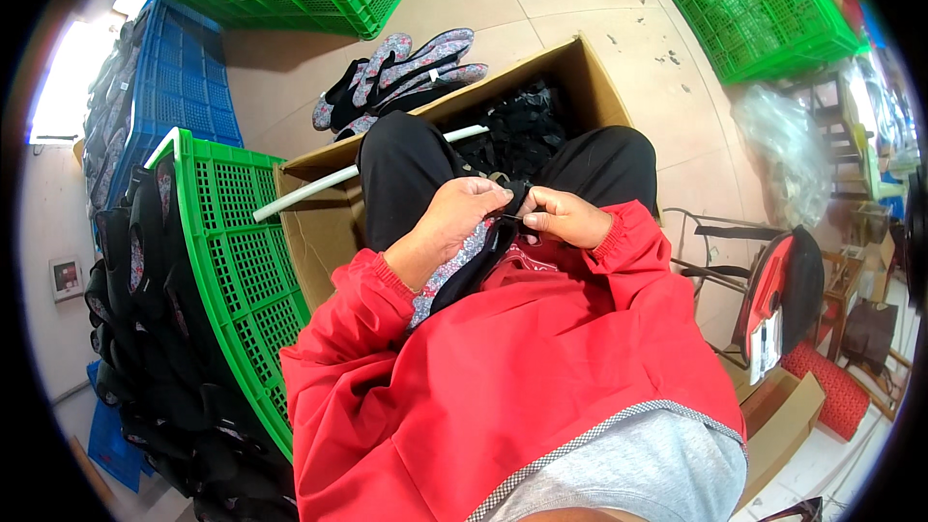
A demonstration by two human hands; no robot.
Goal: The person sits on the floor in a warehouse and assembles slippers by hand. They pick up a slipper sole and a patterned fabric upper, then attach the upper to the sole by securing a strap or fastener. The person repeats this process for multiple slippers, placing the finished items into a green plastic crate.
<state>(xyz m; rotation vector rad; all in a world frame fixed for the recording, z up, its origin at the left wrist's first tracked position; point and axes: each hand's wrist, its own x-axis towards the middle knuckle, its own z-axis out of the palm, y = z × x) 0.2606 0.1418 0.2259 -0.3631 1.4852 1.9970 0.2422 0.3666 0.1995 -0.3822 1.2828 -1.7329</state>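
In my lap lies a black slipper (447, 280) with a grey-and-pink floral lining, partly hidden by my hands and red sleeves. My left hand (452, 219) is closed, thumb and fingers pinching its black upper edge. Close beside it, my right hand (568, 219) is closed too, pinching the same black edge with thumb and forefinger. A thin dark strip shows between the fingertips; I cannot make out its kind. Beyond my knees stands an open cardboard box (601, 85), holding a heap of small black pieces (522, 130).
A white pole (319, 190) slants across the box. Several floral-lined slippers (416, 68) lie beyond it. At left, a green crate (242, 261) borders piled black slippers (145, 261); a blue crate (188, 82) stands behind. A chair (788, 280) is at right.
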